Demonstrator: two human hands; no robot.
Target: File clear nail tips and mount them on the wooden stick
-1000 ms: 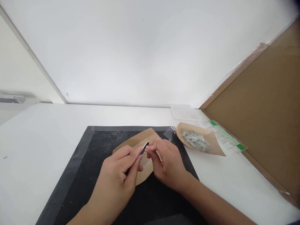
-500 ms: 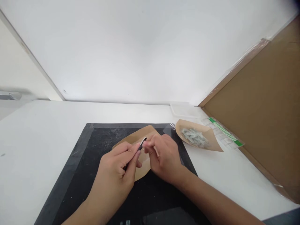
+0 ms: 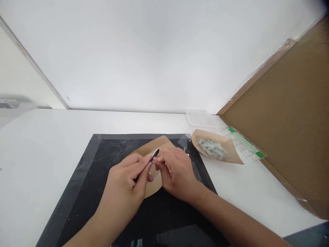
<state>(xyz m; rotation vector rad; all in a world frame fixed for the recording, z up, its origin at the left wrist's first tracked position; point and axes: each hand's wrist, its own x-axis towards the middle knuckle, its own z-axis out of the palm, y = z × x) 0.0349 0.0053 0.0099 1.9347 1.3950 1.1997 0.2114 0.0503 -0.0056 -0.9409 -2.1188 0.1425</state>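
My left hand [image 3: 130, 178] is closed around a thin black strip-like piece [image 3: 154, 155] with a pale inner face; its upper end sticks out past the thumb and forefinger. Close against that end, my right hand [image 3: 177, 171] has its fingers pinched together, and whatever lies between the fingertips is too small to make out. Under both hands a brown paper tray [image 3: 146, 148] rests on the black mat [image 3: 110, 212]. The hands hide much of its inside.
On the right, a second brown paper tray [image 3: 235, 156] holds many small clear packets [image 3: 212, 149]. Beside it lies a clear plastic sheet with a green strip [image 3: 246, 142]. A translucent lid-like tray [image 3: 202, 120] sits at the back. A cardboard panel [image 3: 288, 113] walls the right side.
The view has shifted slightly. My right fingertips have slid a little down along the black piece, while my left hand keeps its grip.
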